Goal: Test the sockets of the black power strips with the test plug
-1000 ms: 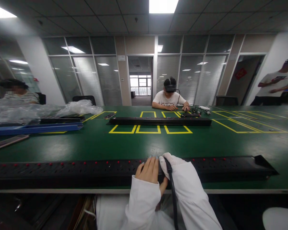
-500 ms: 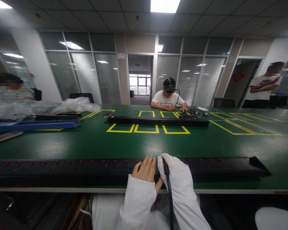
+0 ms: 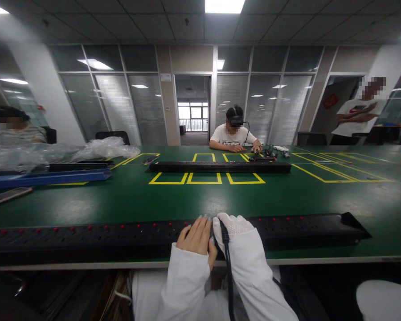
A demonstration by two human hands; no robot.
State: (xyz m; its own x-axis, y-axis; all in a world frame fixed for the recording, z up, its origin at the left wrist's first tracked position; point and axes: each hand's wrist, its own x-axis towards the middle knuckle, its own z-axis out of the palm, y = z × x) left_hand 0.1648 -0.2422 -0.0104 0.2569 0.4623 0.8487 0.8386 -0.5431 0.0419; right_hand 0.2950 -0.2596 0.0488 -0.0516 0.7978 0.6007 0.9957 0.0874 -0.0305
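Observation:
A long black power strip [image 3: 87, 240] with a row of red buttons lies along the near edge of the table. My left hand [image 3: 195, 236], bare, rests on top of it with fingers stretched forward and the thumb at its front side. Right beside it, my right hand [image 3: 235, 225] wears a white dotted glove and is closed round the black plug end of a cable [image 3: 229, 267] against the strip. From there the cable hangs toward my lap. The plug's tip is hidden under the gloved fingers.
Another black power strip [image 3: 220, 167] lies farther across the green table [image 3: 137, 200]. Blue rails [image 3: 53, 176], plastic wrap [image 3: 26, 151] and a phone [image 3: 8, 196] are at left. Opposite sits a co-worker [image 3: 234, 131] by some cables; another person [image 3: 359, 109] stands at right.
Both hands and the near strip appear slightly farther left in view. My left thumb has come up from below into sight at the strip's front. The right hand still holds the plug.

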